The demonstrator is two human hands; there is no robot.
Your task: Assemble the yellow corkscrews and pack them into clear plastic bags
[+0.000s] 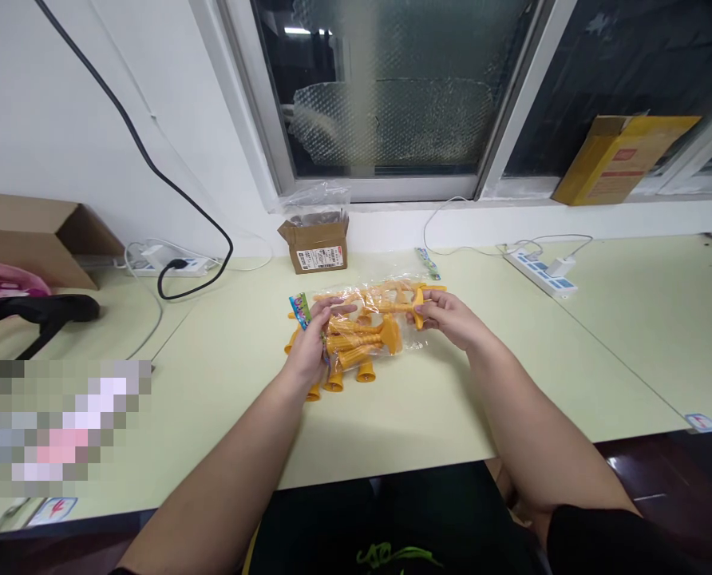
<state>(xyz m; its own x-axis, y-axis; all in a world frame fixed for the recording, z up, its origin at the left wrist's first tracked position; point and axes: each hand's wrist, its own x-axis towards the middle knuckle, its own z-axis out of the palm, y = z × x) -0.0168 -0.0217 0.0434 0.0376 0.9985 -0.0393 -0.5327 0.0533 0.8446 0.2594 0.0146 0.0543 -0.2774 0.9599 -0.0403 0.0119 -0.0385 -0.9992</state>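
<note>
Several yellow plastic toy pieces (356,339), some with ribbed tubes, lie in clear plastic bags on the pale table in front of me. A clear plastic bag (401,339) wraps them, with a colorful header card (299,310) at its left end. Bell-shaped yellow ends (334,382) stick out along the near side. My left hand (314,339) grips the bag's left side, fingers reaching over its top. At the right end, my right hand (445,318) pinches a yellow plastic toy piece (419,308) between thumb and fingers; whether plastic film covers it, I cannot tell.
A small open cardboard box (318,246) stands behind the bags by the wall. Power strips lie at right (541,274) and left (191,266), with cables. At far left are a larger carton (26,231) and a black strap-like object (45,315). A yellow envelope (623,164) leans on the windowsill.
</note>
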